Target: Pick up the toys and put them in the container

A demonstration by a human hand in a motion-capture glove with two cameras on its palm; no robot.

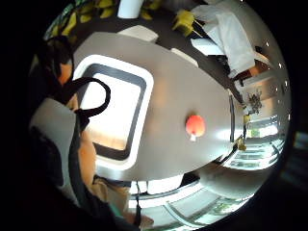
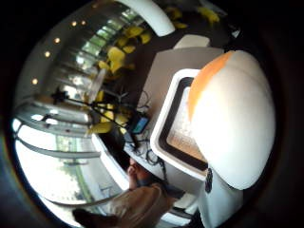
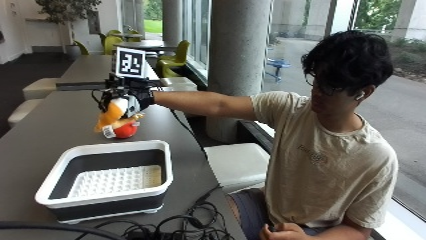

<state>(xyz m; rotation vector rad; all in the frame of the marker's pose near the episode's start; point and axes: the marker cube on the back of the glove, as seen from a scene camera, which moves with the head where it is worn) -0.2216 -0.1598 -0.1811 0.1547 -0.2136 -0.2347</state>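
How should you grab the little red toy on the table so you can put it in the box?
Grab the red toy round its middle, coming from straight above. It looks round and sits alone on the bare table, so fingers can probably close on both sides. The gloved right hand already holds a white and orange plush toy, which goes into the container first.

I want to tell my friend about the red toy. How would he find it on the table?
Start at the long grey table and find the white tub with dark walls near its edge. Look past the tub, further along the table, under the gloved right hand. The red toy sits on the tabletop: small, round and red, while the toy in the hand above it is white and orange.
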